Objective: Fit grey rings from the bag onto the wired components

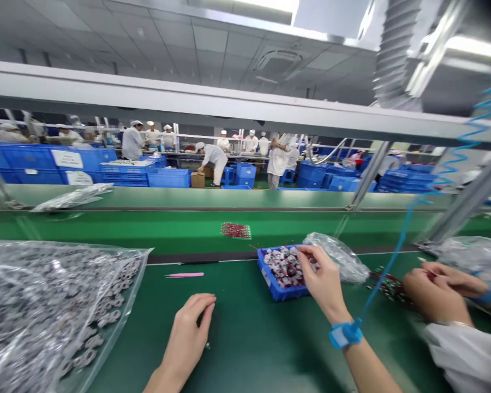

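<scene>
Seeing at far left a large clear plastic bag (126, 297), lying flat on the dark green counter (245, 333), holding many small grey ring-shaped parts (45, 311). Right of that, noting slim pink tweezers (186, 275), lying free. Holding the left hand (184, 333) nearer, low over the counter, curling the fingers loosely, leaving little gap at the thumb; seeing nothing gripped, but being unable to tell about anything tiny. Farther back, noting a thin reddish panel (235, 230), lying on bright green surface. Right of centre, finding a shallow blue plastic tray (294, 293), resting on the counter, brimming with small white-and-red pieces (278, 265). Hovering the right hand (325, 275) at the tray's right end, pinching nearly closed; being unable to tell about any piece between the fingers. Probably picking out a single piece; probably calling next for a light pinch and a clean lift. Farther right, seeing a co-worker's hands (437, 292), working close together.
</scene>
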Demonstrator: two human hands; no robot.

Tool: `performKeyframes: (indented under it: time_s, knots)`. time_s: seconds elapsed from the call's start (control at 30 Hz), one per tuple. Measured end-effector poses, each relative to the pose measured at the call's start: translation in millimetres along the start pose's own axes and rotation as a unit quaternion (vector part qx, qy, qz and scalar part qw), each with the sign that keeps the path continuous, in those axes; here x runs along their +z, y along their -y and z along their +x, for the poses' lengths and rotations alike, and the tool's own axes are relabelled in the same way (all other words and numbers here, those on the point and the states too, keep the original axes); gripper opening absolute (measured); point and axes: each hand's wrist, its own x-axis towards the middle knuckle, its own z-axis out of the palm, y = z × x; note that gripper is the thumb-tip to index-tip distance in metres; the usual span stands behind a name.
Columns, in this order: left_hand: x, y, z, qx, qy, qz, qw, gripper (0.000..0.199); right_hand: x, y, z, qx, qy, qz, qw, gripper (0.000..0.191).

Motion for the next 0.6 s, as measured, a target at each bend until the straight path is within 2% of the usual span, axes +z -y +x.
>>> performKeyframes:
  time_s: [0.03, 0.1, 0.17, 0.23, 0.33, 0.43, 0.5, 0.6]
  knots:
    - [-0.8, 0, 1, 0.005, -0.002, -0.001, 1.0, 0.023, 8, 17, -7, -0.019, 0.04, 0.034, 0.998, 0.016]
    - [-3.5, 0, 4, 0.008, -0.01, -0.001, 1.0, 0.024, 27, 47, -24, -0.054, 0.159, 0.088, 0.982, 0.011]
    - [-7.0, 3, 7, 0.004, -0.025, 0.003, 1.0, 0.024, 48, 71, -41, -0.074, 0.286, 0.1, 0.95, 0.012]
    - [-10.4, 8, 9, -0.001, -0.043, 0.007, 0.999, 0.023, 70, 86, -55, -0.086, 0.367, 0.08, 0.923, 0.014]
    - [-14.9, 18, 11, -0.017, -0.06, 0.016, 0.998, 0.023, 98, 93, -66, -0.108, 0.412, 0.036, 0.904, 0.017]
    - [-24.8, 28, 13, -0.05, -0.045, 0.035, 0.997, 0.021, 112, 94, -68, -0.133, 0.429, 0.0, 0.894, 0.015]
    - [-39.9, 34, 17, -0.072, -0.032, 0.083, 0.993, 0.02, 114, 95, -68, -0.15, 0.428, -0.018, 0.891, 0.017]
    - [-76.7, 45, 26, -0.114, -0.035, 0.221, 0.968, 0.023, 109, 94, -71, -0.157, 0.412, -0.011, 0.897, 0.02]
